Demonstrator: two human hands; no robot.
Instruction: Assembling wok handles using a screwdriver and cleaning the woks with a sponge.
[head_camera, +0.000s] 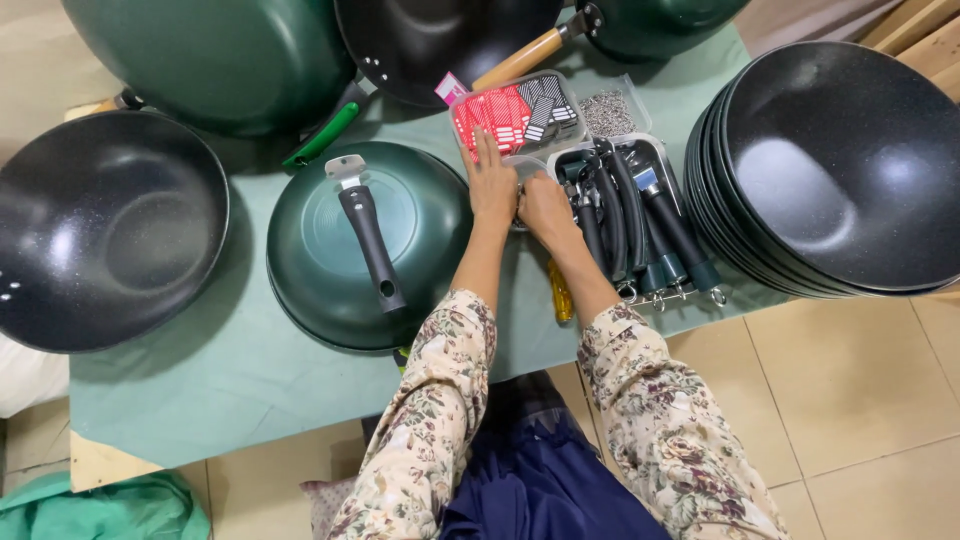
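On the green tabletop (230, 380), near its far edge, my left hand (492, 185) lies flat, fingers apart, steadying the red tray (505, 115); my right hand (545, 208) curls beside the handles (640, 225), grip unclear.

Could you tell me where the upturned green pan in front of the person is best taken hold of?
Probably by the black handle lying across the green pan, from the near end, where it reaches the rim; the domed base offers little else to grip.

We saw long, loose sleeves in a cream fabric printed with pink, maroon and green flowers, reaching to the wrists of the left hand (493, 187) and right hand (546, 210), above a dark navy-blue garment.
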